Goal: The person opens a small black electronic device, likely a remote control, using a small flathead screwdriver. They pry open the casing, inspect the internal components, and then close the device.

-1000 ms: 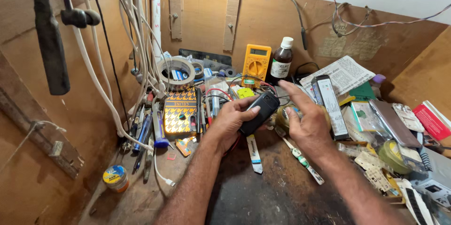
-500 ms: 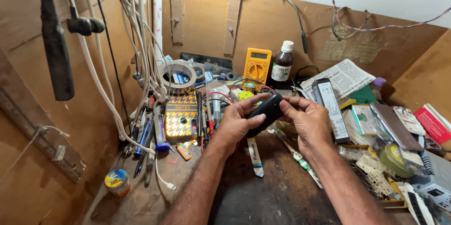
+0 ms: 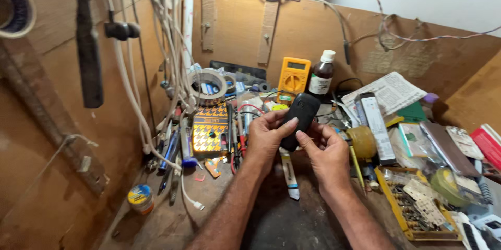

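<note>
Your left hand [image 3: 266, 138] is curled around the lower left side of a small black phone [image 3: 298, 119], thumb laid across its back and fingers wrapped behind it. Your right hand [image 3: 326, 151] closes in from below and to the right, its fingertips pressed against the phone's lower edge, so both hands pinch the same thing between them. The phone stands tilted, its top leaning away from you and to the right, raised just above the bench.

Right under your hands lies a flat white-and-blue tool [image 3: 288, 171], pointing toward you. Just left of your left hand sits a yellow-and-black patterned box [image 3: 209, 129], with pens and screwdrivers [image 3: 169, 151] lined up beyond it. Farther left and nearer to you stands a small round tin [image 3: 140, 199]. Behind the phone stand a yellow multimeter [image 3: 294, 74] and a brown bottle with a white cap [image 3: 321, 75]; a roll of tape [image 3: 207, 85] lies behind and left of them. A bundle of white cables [image 3: 156, 46] hangs down the wall well to the left.

To the right of your right hand lie a long white box [image 3: 377, 125], a folded newspaper [image 3: 389, 91] and a yellow parts tray [image 3: 412, 208], crowded close together
</note>
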